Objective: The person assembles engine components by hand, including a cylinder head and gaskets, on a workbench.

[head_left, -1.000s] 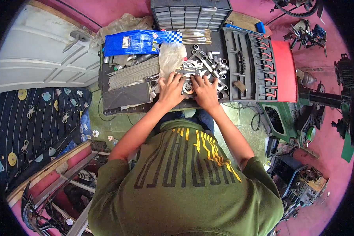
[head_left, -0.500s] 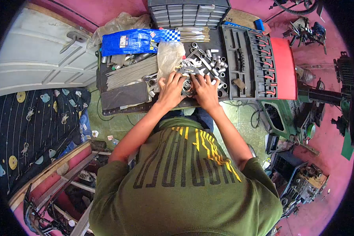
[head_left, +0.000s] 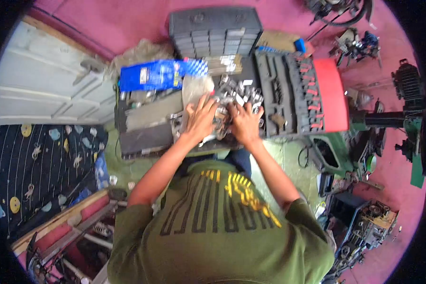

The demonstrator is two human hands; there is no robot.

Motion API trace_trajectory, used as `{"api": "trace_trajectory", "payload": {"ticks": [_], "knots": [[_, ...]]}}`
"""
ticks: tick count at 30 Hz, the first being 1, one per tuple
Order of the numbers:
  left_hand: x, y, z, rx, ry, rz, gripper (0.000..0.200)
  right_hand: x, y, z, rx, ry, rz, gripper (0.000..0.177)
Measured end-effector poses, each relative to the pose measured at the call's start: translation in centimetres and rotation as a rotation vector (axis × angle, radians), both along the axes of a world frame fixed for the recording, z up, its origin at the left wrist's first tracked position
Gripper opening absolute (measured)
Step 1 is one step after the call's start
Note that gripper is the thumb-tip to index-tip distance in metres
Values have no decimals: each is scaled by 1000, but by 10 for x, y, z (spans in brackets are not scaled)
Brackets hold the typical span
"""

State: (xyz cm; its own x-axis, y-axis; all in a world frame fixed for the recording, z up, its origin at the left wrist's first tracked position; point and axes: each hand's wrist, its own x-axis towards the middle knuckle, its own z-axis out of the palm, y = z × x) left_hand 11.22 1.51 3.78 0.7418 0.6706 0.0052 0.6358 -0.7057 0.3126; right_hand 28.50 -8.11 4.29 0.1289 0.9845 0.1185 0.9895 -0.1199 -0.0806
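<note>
My left hand lies on the table among loose metal tools, its fingers apart and pointing away from me. Beside it on the right, my right hand rests with spread fingers on a heap of sockets and spanners. Between the two hands is a cluster of metal pieces, too blurred to name singly. A cloudy plastic bag lies just beyond my left hand. To its left are a bundle of thin grey rods and a dark flat pad. What lies under my fingertips is hidden.
A blue packet lies at the back left, below a grey drawer cabinet. On the right sits an opened tool case with a red edge. A green machine stands beyond the table's right end.
My view has tilted, so the table appears lower and more blurred. Both hands have shifted slightly farther over the table and remain on the metal tools.
</note>
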Motion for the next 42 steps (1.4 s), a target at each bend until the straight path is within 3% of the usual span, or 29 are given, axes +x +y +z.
{"api": "trace_trajectory", "payload": {"ticks": [6, 9, 17, 19, 24, 31, 36, 42], "knots": [[36, 38, 30, 95, -80, -27, 87, 27, 34, 29, 125, 35, -45, 76], [57, 59, 52, 178, -105, -83, 83, 47, 51, 48, 203, -106, -51, 82], [125, 115, 162, 513, -237, -120, 83, 107, 100, 151, 472, -279, -119, 90], [140, 130, 191, 720, -263, -135, 84, 118, 108, 187, 521, -311, -134, 87], [160, 155, 282, 873, -356, -139, 83, 148, 138, 258, 762, -469, -139, 82], [180, 180, 376, 1109, -435, -133, 73, 172, 168, 343, 928, -475, -131, 85], [185, 190, 411, 1163, -423, -115, 73, 181, 181, 376, 997, -481, -117, 81], [188, 195, 409, 1140, -412, -93, 74, 188, 193, 378, 975, -455, -76, 83]]}}
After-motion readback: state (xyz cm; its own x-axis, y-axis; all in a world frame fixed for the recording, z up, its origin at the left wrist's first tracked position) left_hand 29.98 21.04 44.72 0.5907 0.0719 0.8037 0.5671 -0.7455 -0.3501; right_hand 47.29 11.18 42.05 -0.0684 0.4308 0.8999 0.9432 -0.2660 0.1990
